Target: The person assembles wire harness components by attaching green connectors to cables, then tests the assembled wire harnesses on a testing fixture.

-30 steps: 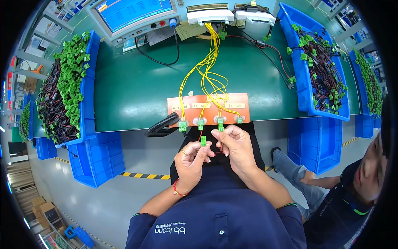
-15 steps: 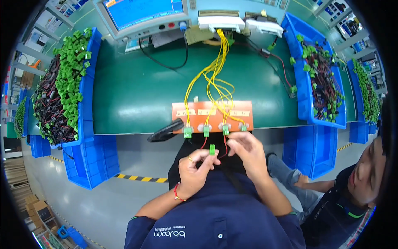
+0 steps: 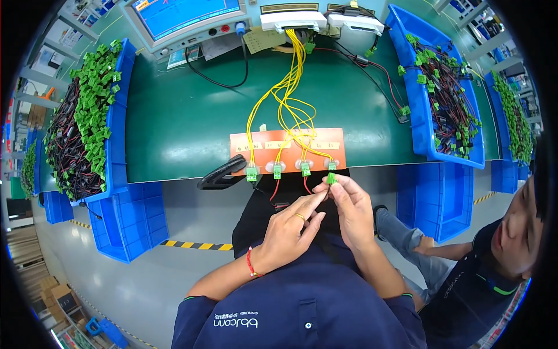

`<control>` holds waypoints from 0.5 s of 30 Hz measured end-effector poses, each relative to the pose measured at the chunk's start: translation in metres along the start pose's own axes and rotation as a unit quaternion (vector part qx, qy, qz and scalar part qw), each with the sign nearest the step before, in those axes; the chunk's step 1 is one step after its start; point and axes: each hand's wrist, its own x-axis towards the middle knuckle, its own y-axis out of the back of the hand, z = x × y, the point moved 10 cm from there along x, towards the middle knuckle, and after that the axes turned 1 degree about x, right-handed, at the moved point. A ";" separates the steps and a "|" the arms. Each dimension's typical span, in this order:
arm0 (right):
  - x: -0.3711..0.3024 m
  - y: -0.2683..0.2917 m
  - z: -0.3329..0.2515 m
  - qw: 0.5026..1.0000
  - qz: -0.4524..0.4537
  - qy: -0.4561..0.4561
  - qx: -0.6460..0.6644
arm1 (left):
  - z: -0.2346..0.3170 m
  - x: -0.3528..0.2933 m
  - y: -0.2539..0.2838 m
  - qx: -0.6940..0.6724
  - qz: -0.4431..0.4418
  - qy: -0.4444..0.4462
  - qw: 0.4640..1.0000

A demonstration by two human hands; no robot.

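Note:
A small green terminal connector (image 3: 331,178) is pinched between the thumb and fingers of my right hand (image 3: 353,210), just below the rightmost socket on the orange board (image 3: 340,157). My left hand (image 3: 289,230) reaches across, fingers stretched out and thumb apart, its fingertips touching or almost touching the right fingers beneath the connector. Whether the left fingertips touch a wire is hidden. Along the board's front edge sit several green sockets, fed by yellow wires (image 3: 283,87). Red wires (image 3: 275,189) hang from the middle ones, and a dark wire hangs from the leftmost green connector (image 3: 251,174).
A black clamp handle (image 3: 221,173) juts from the board's left end. Blue bins of green-ended cables flank the green table (image 3: 186,128), one left (image 3: 118,139) and one right (image 3: 427,136). A tester with a screen (image 3: 186,17) stands behind. Another person (image 3: 465,291) sits at right.
The green connector has passed from my left hand to my right and up to the rightmost socket. My left hand moved right toward it. The view shifted slightly.

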 end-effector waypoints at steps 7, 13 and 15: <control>0.008 0.011 -0.009 0.996 0.046 0.059 -0.052 | 0.005 -0.016 0.022 0.024 0.045 -0.053 0.997; 0.013 0.024 0.002 0.980 0.049 0.097 -0.169 | -0.070 -0.057 0.059 -0.228 0.224 0.121 0.940; 0.012 0.023 -0.001 0.979 0.053 0.102 -0.168 | -0.086 -0.061 0.066 -0.275 0.252 0.125 0.919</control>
